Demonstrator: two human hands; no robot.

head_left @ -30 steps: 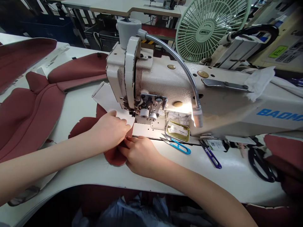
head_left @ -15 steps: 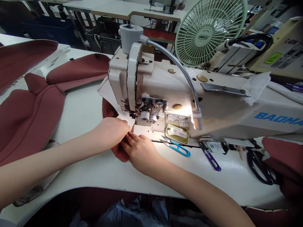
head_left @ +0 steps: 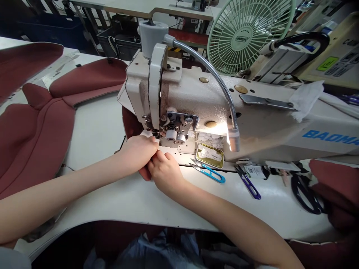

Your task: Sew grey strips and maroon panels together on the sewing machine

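Note:
A dark red fabric piece (head_left: 129, 123) with a pale backing lies under the head of the sewing machine (head_left: 182, 97). My left hand (head_left: 140, 149) is closed on this fabric just in front of the presser foot. Right beside it, my right hand (head_left: 165, 170) pinches the fabric's near edge, its fingers touching the left hand. A small red corner shows below the fingers. The needle area is partly hidden behind my left hand, and so are the fingertips and most of the gripped edge.
Blue thread snips (head_left: 211, 175) lie by a small tin (head_left: 209, 155), with purple snips (head_left: 248, 183) and black-handled scissors (head_left: 305, 196) farther right. Sewn red panels (head_left: 33, 138) cover the table's left side. A lit gooseneck lamp (head_left: 233, 138) hangs low. A green fan (head_left: 249, 37) stands behind.
Both hands have moved slightly away from me, toward the needle, with the fabric. Less red fabric shows below my fingers, and the pale backing by the left hand is now mostly covered.

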